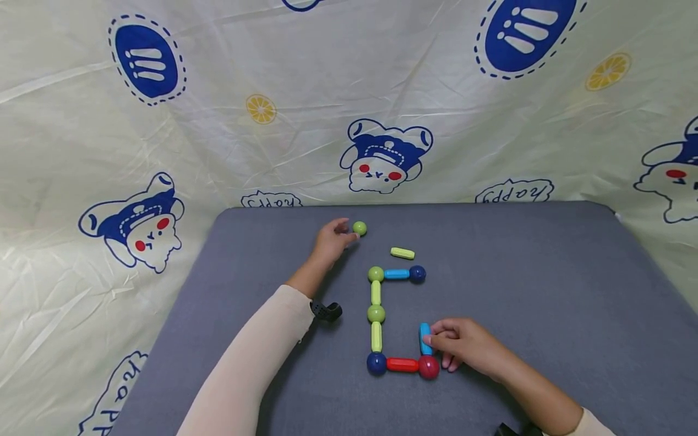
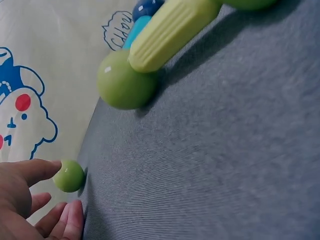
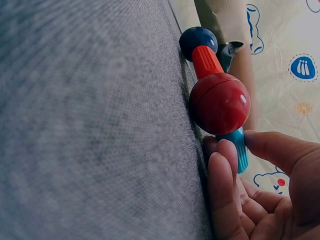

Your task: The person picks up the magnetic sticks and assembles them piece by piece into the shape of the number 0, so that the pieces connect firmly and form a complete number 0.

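My right hand [image 1: 466,346] pinches a light blue stick [image 1: 425,332] between thumb and fingers. One end of that stick meets a red ball [image 1: 429,367]; a red stick [image 1: 402,364] links this ball to a dark blue ball [image 1: 376,363]. From there yellow-green sticks [image 1: 376,336] and green balls [image 1: 375,313] run away in a line. At the far corner, another blue stick [image 1: 396,274] leads to a second dark blue ball [image 1: 417,274]. My left hand [image 1: 330,243] reaches a loose green ball [image 1: 359,228], thumb and fingers apart; contact is unclear in the left wrist view.
A loose yellow-green stick [image 1: 402,253] lies between the loose ball and the joined shape. All of it lies on a grey table [image 1: 518,272]. Behind the table's far edge hangs a printed pale sheet [image 1: 305,157]. A black band sits at the left wrist.
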`<control>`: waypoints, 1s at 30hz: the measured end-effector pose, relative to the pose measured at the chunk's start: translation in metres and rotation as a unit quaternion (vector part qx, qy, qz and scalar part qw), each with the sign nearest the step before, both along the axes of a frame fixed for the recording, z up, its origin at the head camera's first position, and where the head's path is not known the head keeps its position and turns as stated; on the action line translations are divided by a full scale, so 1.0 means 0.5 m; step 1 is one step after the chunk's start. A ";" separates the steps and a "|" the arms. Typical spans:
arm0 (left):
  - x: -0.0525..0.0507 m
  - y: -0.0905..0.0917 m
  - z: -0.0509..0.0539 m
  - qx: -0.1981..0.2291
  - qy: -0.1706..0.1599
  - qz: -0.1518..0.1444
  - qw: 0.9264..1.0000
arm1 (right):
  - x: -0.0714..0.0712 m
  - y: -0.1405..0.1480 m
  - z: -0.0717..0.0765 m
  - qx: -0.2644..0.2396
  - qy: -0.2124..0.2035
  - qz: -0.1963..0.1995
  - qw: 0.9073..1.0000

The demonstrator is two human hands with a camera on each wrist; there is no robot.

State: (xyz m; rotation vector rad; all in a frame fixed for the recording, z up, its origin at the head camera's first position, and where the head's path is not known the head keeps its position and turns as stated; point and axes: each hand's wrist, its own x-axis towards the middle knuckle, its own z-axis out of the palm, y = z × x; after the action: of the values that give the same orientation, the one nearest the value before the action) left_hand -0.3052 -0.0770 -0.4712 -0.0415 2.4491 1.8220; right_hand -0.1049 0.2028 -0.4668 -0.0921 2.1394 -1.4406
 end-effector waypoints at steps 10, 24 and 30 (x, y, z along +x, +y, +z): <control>-0.015 0.020 0.004 -0.038 0.021 -0.015 0.999 | -0.001 0.002 0.001 -0.005 -0.002 -0.002 1.000; 0.004 0.026 -0.010 -0.092 0.046 -0.022 0.994 | 0.000 0.001 -0.008 -0.006 0.003 0.004 1.000; 0.035 0.023 0.008 -0.023 0.033 -0.054 0.998 | -0.001 0.001 -0.003 -0.003 -0.001 0.002 1.000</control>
State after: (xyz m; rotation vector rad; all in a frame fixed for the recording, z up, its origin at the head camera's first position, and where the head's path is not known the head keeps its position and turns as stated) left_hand -0.2877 -0.0657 -0.4672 0.1463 2.4842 1.7490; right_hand -0.1056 0.2035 -0.4681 -0.0967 2.1327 -1.4439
